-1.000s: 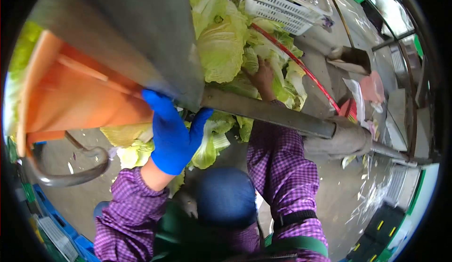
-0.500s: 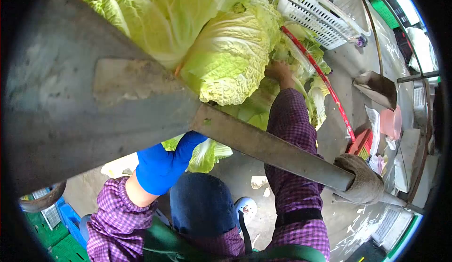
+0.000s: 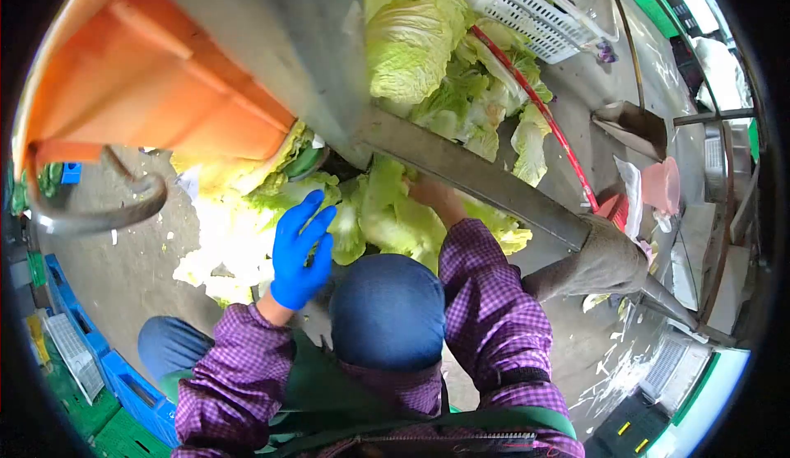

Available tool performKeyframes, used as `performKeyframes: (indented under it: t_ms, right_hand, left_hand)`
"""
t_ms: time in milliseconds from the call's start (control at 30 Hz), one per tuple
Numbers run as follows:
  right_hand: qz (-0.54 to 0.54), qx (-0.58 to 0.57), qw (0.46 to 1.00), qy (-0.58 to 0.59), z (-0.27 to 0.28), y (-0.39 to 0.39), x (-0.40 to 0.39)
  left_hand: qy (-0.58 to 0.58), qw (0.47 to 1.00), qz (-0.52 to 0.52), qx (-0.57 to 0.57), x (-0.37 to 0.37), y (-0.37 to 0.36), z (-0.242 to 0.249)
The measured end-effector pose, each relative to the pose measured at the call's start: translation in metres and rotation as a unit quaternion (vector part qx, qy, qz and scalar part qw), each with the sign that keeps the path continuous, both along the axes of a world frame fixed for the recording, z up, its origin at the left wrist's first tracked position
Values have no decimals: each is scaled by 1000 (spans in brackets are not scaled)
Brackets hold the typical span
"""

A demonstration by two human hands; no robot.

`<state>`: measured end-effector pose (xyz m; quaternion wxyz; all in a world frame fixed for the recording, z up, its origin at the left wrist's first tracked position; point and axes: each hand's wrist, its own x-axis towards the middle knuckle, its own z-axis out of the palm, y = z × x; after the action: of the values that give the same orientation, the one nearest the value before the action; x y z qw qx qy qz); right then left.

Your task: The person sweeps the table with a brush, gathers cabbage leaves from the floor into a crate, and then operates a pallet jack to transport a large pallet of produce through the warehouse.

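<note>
My left hand [image 3: 301, 254], in a blue glove, hovers in front of loose Chinese cabbage leaves [image 3: 333, 232] with its fingers spread and nothing in them. My right hand [image 3: 439, 197] reaches under a metal bar [image 3: 469, 170] into pale green leaves [image 3: 395, 211] low down near my knee. Its fingers are hidden among the leaves, so their grip does not show. Beyond the bar rests a whole Chinese cabbage [image 3: 411, 55] with crinkled outer leaves. More loose leaves [image 3: 469, 104] lie to its right.
An orange crate [image 3: 164, 71] and a grey metal panel [image 3: 280, 38] loom close at upper left, above a curved metal hook [image 3: 107, 218]. A red-handled broom [image 3: 543, 116], dustpan [image 3: 638, 129], pink bucket [image 3: 661, 186] and white crate [image 3: 535, 13] stand right. Cloth [image 3: 592, 265] wraps the bar.
My view has shifted, bringing the orange crate into sight. My left hand has come out from beside the metal panel with fingers spread. My right hand has moved from beside the cabbage down toward me.
</note>
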<state>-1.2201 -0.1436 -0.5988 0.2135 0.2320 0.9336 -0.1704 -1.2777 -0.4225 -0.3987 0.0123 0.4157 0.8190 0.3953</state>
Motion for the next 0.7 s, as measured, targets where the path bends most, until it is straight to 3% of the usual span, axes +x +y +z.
performKeyframes:
  t_ms: [100,167,233,267,367,467,667,700]
  right_hand:
    - [-33,-36,993,109,29,6,-8]
    - [-56,3,978,202,45,25,-28]
    - [-49,41,969,239,47,41,-59]
    - [-36,56,970,234,43,47,-77]
    - [16,80,985,150,9,45,-116]
    - [73,112,988,81,-24,34,-97]
    - [144,134,976,92,1,8,-40]
    - [140,142,976,86,15,3,-33]
  left_hand:
    - [0,995,90,-38,-25,-45,-37]
    - [38,975,219,-16,-59,-84,-88]
    - [53,966,246,-56,-98,-115,-105]
    - [48,961,245,-120,-114,-132,-108]
    - [58,953,249,-165,-150,-164,-109]
    - [-32,939,271,-207,-162,-177,-115]
    - [-186,912,322,-175,-172,-172,-175]
    - [-201,889,341,-231,-173,-172,-184]
